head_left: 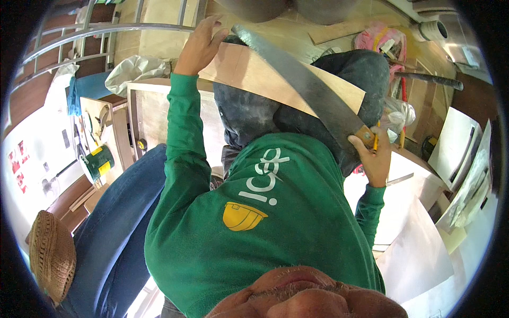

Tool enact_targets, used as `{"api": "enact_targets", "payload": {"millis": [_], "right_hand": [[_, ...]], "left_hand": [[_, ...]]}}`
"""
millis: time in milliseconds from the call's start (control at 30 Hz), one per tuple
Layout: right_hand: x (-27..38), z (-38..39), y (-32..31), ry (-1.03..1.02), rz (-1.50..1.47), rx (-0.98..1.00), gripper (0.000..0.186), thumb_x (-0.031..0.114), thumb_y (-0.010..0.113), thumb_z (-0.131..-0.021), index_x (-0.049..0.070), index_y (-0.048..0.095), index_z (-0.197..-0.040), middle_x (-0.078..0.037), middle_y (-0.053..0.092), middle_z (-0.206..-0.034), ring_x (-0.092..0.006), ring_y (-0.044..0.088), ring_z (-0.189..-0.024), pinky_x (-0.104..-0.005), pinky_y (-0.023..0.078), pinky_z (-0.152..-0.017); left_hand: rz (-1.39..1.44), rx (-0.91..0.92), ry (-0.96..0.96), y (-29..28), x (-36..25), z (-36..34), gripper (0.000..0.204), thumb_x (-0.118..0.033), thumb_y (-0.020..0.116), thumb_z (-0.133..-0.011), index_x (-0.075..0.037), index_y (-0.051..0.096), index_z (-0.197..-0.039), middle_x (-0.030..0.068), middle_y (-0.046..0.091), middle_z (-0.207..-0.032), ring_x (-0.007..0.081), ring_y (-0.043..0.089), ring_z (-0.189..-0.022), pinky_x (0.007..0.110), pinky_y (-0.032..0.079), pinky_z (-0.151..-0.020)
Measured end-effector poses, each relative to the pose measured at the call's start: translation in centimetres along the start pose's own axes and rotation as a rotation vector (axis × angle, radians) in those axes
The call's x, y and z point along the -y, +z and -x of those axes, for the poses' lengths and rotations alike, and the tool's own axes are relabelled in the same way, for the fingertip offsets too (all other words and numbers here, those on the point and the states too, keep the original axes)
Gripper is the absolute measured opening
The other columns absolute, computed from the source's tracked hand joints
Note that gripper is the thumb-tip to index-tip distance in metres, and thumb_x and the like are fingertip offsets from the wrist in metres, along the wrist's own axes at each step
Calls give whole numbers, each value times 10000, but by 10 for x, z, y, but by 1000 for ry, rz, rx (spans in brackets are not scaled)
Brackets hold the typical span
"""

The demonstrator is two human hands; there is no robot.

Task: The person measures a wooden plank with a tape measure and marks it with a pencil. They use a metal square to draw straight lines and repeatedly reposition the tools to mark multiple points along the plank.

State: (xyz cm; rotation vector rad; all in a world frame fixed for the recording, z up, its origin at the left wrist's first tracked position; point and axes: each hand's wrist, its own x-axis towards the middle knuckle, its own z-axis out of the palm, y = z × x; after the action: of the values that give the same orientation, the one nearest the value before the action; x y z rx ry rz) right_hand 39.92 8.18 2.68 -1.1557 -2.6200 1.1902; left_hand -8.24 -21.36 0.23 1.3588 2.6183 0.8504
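Observation:
A pale wooden board (228, 61) lies across my thighs in dark trousers. Over it, slantwise, runs a handsaw (297, 79), its blade pointing away to the far left. My right hand (375, 159) is closed round the saw's wooden handle end, with a yellow pencil (376, 139) standing up among its fingers. At the board's left end is my left hand (199, 47), its heel against the board's edge and thumb apart from the fingers, close to the saw's tip. Whether the teeth touch the wood cannot be told.
A metal ladder (111, 28) crosses the far left. Left of me are another person's blue jeans (119, 228), a brown woven thing (51, 254) and a green drum (98, 162). A pink bag (371, 37) and a dark rod (435, 80) lie at far right.

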Motion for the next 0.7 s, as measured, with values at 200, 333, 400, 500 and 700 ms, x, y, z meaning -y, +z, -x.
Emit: {"api": "enact_targets", "payload": {"millis": [200,333,400,500,700], "right_hand": [[-45,4,-45,118,-372,-168,420,188,968,-919,54,682,-1195,15,690,-1058,-116,630,-947,-295,533,-876],[-46,-3,-62,154,-400,-248,395,200,934,-954,63,692,-1234,6,667,-1074,-117,613,-943,-272,509,-870],[-41,-9,-59,120,-403,-257,426,211,946,-947,58,701,-1260,9,668,-1081,-121,618,-972,-290,517,-901],[-40,-6,-46,11,-415,-298,421,193,973,-918,60,708,-1216,13,691,-1095,-125,635,-1003,-293,516,-933],[-43,7,-42,-9,-512,-333,409,139,975,-895,51,689,-1174,21,646,-1057,-119,611,-953,-282,505,-907]], "left_hand": [[147,294,-37,10,-9,-35,559,-436,638,-1174,-26,613,-1553,214,741,-1408,350,697,-1334,432,536,-1129],[269,701,-126,51,-53,-51,649,-603,652,-1127,-49,693,-1463,192,764,-1360,318,699,-1284,437,541,-1118],[236,880,-73,79,-65,-57,733,-699,666,-1082,-56,720,-1427,182,764,-1362,308,698,-1256,445,541,-1120],[2,999,23,89,-89,-67,772,-778,714,-1001,-32,778,-1189,205,739,-1064,290,693,-1007,463,551,-921],[-112,893,46,8,-142,-78,688,-694,729,-1031,-7,770,-1049,142,634,-851,237,591,-781,420,480,-721]]}}
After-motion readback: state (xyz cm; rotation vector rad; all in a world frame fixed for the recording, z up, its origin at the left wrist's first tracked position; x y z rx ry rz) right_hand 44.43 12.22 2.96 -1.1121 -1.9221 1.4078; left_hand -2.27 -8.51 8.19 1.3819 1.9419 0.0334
